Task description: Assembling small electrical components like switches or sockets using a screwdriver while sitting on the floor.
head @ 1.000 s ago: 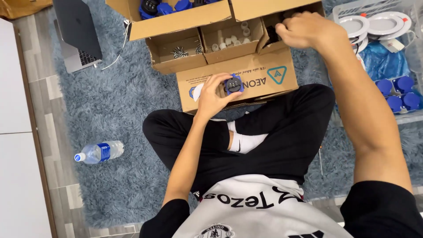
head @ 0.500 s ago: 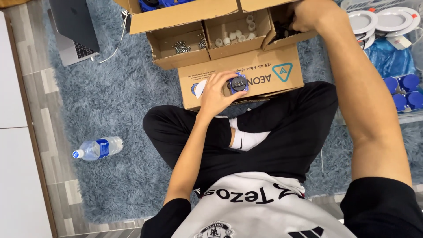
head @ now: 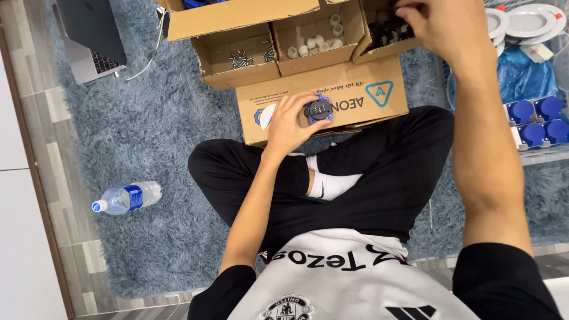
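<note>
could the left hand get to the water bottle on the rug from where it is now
Probably yes, with a stretch. The left hand is wrapped around a small blue part, so it would have to let go first. The water bottle lies on open rug with nothing between.

Shaggy grey-blue rug point(head: 148, 118) on grey tile floor point(head: 41, 118).

Blue socket part point(head: 320, 110) in left hand point(head: 288, 124): smooth plastic, w/ matt black centre. Boxes point(head: 332, 89) = matt brown cardboard; rug point(head: 148, 136) shaggy grey-blue cloth. Water bottle point(head: 125, 198) clear glossy plastic, screws point(head: 240, 58) look like shiny metal
</note>
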